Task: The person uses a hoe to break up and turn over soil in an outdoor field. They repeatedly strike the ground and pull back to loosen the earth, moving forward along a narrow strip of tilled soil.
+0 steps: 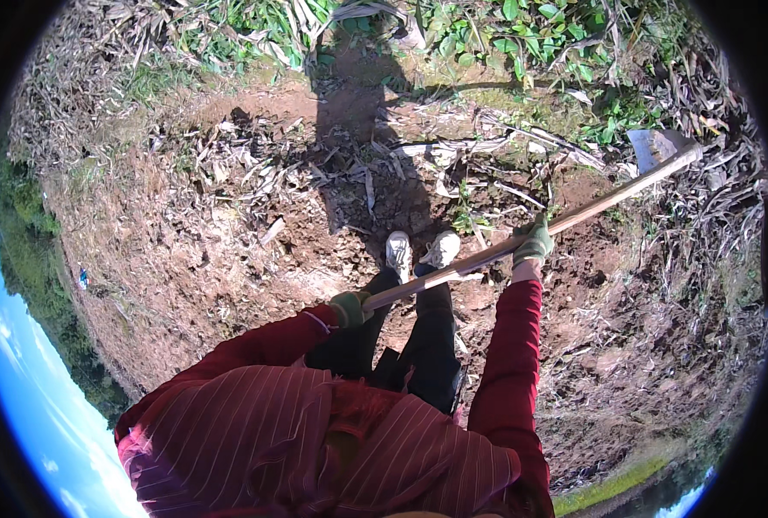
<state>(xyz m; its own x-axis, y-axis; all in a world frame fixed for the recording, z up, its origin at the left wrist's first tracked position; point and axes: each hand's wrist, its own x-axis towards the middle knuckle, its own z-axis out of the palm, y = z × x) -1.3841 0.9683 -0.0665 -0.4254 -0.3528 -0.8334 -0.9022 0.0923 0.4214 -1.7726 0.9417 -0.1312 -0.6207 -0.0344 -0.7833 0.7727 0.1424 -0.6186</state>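
Observation:
My left hand [349, 309], in a green knit glove, is closed round the near end of the wooden handle of a hoe [475, 260]. Farther up the same handle, my right hand [534, 243] grips it, also gloved in green. The handle slants across in front of my legs towards the upper right. At its far end is a broad metal blade [659, 150], beside dry stalks; whether it touches the ground I cannot tell.
My white shoes [398, 252] stand on broken brown soil [306, 259]. Dry leaves and stalks [261, 162] lie in a band ahead of them, under my shadow. Green leafy plants [539, 32] grow beyond. More dry stalks [727, 194] are heaped at the right.

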